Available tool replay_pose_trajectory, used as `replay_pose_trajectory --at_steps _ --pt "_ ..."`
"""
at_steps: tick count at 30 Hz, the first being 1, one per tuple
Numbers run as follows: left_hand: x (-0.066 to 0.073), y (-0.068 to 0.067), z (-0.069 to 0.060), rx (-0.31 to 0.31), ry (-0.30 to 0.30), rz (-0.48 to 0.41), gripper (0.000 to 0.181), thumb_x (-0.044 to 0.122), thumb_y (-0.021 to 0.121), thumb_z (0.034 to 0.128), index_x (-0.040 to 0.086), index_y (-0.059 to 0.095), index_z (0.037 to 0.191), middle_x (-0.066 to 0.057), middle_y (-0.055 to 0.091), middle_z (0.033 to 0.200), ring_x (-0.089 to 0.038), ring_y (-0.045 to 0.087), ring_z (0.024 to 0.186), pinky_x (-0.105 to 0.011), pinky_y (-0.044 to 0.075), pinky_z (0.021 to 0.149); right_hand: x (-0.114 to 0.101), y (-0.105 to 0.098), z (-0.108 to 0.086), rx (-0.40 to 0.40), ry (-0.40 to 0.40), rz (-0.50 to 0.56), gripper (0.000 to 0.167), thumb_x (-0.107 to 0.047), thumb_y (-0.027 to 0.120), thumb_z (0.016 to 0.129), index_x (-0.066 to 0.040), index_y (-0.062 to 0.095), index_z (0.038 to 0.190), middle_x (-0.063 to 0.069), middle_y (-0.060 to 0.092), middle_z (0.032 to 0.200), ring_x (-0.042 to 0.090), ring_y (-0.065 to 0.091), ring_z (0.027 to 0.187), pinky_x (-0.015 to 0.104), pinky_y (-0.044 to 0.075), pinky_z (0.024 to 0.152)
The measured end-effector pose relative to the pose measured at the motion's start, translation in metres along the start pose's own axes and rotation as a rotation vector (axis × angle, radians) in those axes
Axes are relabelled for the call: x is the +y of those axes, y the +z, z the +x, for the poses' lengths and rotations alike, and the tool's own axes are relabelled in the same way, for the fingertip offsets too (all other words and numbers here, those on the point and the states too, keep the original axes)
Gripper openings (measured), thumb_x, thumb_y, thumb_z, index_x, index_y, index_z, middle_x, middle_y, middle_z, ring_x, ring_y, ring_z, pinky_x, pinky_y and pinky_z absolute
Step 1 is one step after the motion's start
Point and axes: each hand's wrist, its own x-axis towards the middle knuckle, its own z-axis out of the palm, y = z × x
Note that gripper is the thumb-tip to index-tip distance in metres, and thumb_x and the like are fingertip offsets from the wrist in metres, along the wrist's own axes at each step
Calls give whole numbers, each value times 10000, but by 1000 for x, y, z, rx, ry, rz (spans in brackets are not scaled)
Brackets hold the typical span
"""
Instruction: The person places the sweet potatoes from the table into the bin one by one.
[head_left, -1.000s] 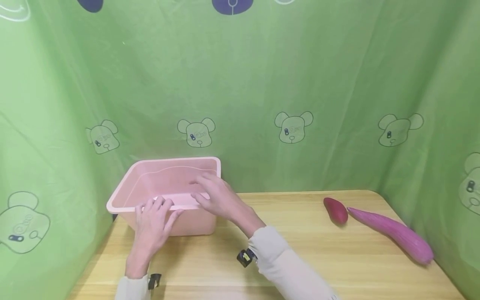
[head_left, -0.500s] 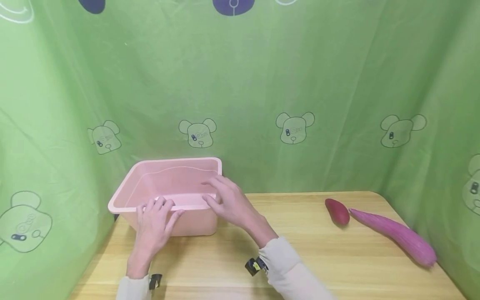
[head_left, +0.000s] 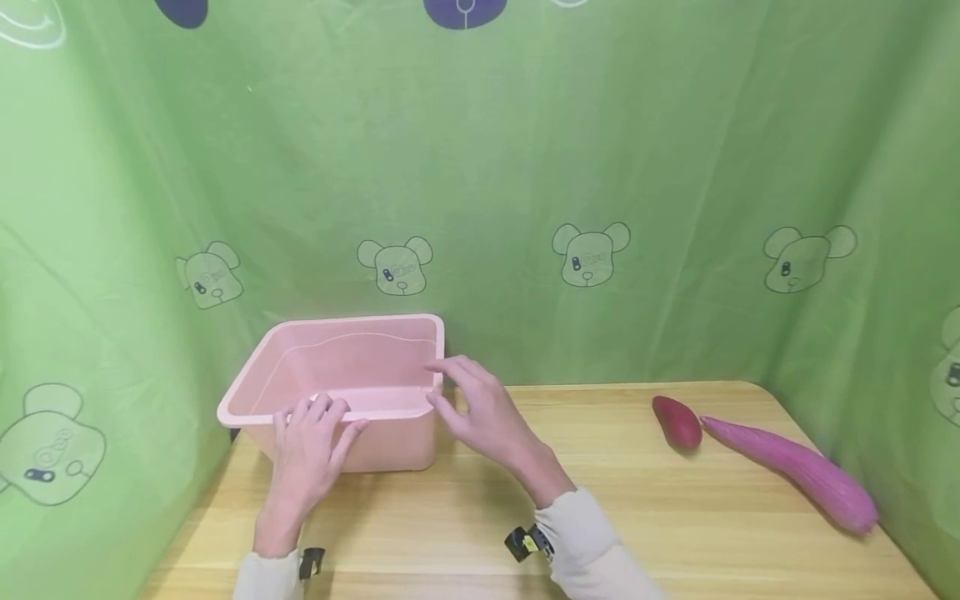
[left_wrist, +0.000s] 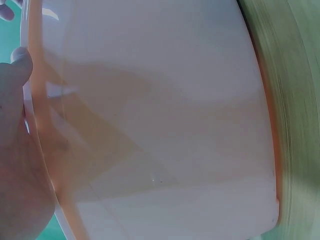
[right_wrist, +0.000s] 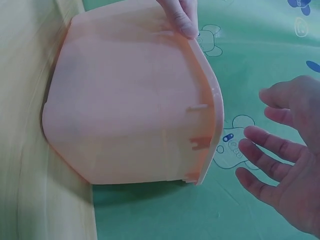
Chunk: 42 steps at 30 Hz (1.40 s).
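A pink plastic bin (head_left: 390, 446) stands upright on the left part of the table. My left hand (head_left: 307, 454) grips its front rim, fingers hooked over the edge and thumb along the outside. The thumb (left_wrist: 20, 67) shows against the rim in the left wrist view. Beside the bin's right front corner, my right hand (head_left: 487, 412) hovers with its fingers spread and loosely bent. Nothing is between those fingers, and the right wrist view shows the hand (right_wrist: 295, 155) apart from the rim. Part of the bin's floor is hidden by the front wall.
On the right side of the wooden table (head_left: 600, 508) lie a dark red, mango-shaped item (head_left: 678, 423) and a long purple eggplant (head_left: 795, 471), their ends close together. A green curtain (head_left: 495, 167) with bear prints encloses the back and sides.
My right hand has drawn back to the right, from above the bin's opening to beside its right corner. The left hand keeps its grip on the rim.
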Motion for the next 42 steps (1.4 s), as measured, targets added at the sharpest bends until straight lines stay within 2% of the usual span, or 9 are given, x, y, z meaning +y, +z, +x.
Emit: replay_pose_trajectory --at_steps 29,42 --pt "0 1 3 10 7 8 279 427 655 977 157 597 943 -20 554 911 -276 504 912 -553 306 927 28 -21 -28 83 -11 -10 414 -179 741 955 -90 626 1343 10 631 1350 166 565 1279 372 434 1089" --pt "1 1 1 12 1 18 280 422 652 982 147 612 957 -29 580 944 -271 508 918 -549 312 919 42 -30 -39 118 20 -11 457 -166 756 941 -91 609 1367 26 625 1367 206 575 1277 423 450 1076"
